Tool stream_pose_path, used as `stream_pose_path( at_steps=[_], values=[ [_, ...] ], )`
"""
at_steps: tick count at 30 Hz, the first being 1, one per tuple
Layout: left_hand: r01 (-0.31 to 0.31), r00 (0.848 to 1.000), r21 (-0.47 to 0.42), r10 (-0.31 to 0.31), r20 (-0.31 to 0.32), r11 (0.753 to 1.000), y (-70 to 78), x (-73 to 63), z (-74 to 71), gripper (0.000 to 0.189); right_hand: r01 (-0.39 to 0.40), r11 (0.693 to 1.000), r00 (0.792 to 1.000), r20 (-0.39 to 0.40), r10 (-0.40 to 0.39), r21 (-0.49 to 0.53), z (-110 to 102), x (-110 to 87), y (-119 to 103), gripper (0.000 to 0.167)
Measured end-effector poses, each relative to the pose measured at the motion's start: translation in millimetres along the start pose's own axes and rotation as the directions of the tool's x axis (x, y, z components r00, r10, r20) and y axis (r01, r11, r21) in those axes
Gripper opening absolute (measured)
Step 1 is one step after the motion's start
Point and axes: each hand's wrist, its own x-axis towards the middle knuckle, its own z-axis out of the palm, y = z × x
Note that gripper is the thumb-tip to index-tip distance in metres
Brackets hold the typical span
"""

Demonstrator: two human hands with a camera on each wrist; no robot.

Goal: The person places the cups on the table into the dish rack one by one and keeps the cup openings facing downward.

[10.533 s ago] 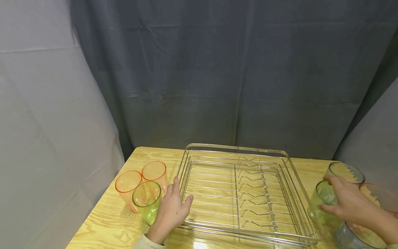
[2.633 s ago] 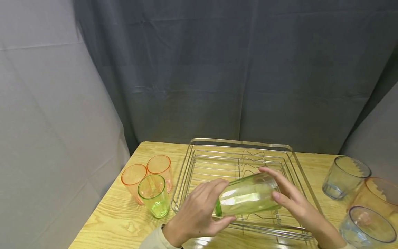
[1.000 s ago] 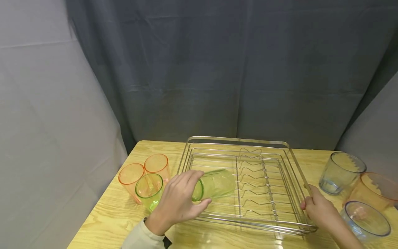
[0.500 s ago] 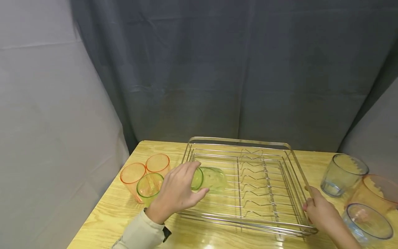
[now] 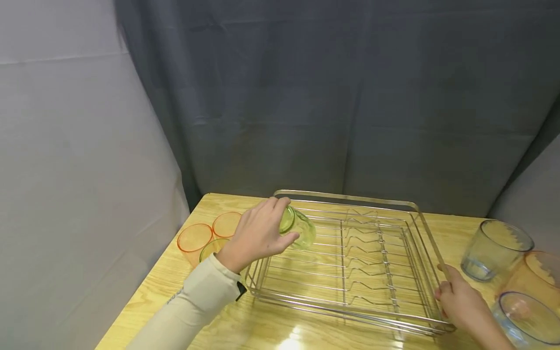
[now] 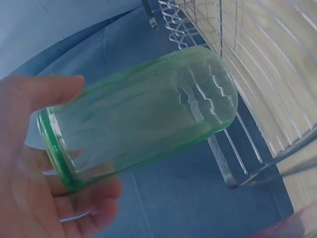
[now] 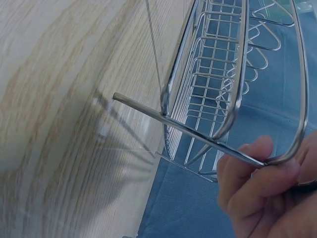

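Note:
My left hand [image 5: 258, 233] holds a green glass [image 5: 305, 231] by its thick base end, over the back left of a silver wire dish rack [image 5: 358, 197]. The glass lies on its side, mouth end pointing away from the palm. In the left wrist view, thumb and fingers wrap the glass's base [image 6: 57, 148]; the rack wires [image 6: 257, 84] are just past its mouth. Whether the glass touches the rack, I cannot tell. At the rack's front right corner, my right hand [image 5: 465, 301] grips the top rim, fingers curled round the bar in the right wrist view.
Left of the rack stand two orange glasses [image 5: 192, 238] and another green glass [image 5: 212, 247], partly behind my left arm. On the right are a grey-blue glass [image 5: 492, 253], an orange glass [image 5: 535, 279] and a blue-rimmed glass [image 5: 525, 318]. A dark curtain [image 5: 328, 107] hangs behind.
The green glass came from the right side, passed between both hands, and was since carried by my left hand toward the rack's back left. My right hand moved onto the rack rim.

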Motion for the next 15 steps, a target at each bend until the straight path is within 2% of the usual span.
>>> stream_pose_path(
  at_steps=[4,8,15],
  values=[
    [0.016,0.997,0.001,-0.016,0.071,1.0,-3.6,13.0,-3.6,0.067,0.005,1.0,1.0,-0.005,-0.005,-0.005,0.0,-0.6,2.6,0.053],
    [0.053,0.987,0.009,-0.054,0.149,0.999,-9.6,23.7,-4.2,0.063,0.007,1.0,1.0,-0.013,-0.007,0.002,1.1,0.7,2.4,0.052],
    [0.101,0.969,0.014,-0.102,0.227,0.995,-19.3,41.5,-1.2,0.053,-0.007,1.0,1.0,-0.006,0.007,0.015,0.8,0.7,1.8,0.052]
  ],
)
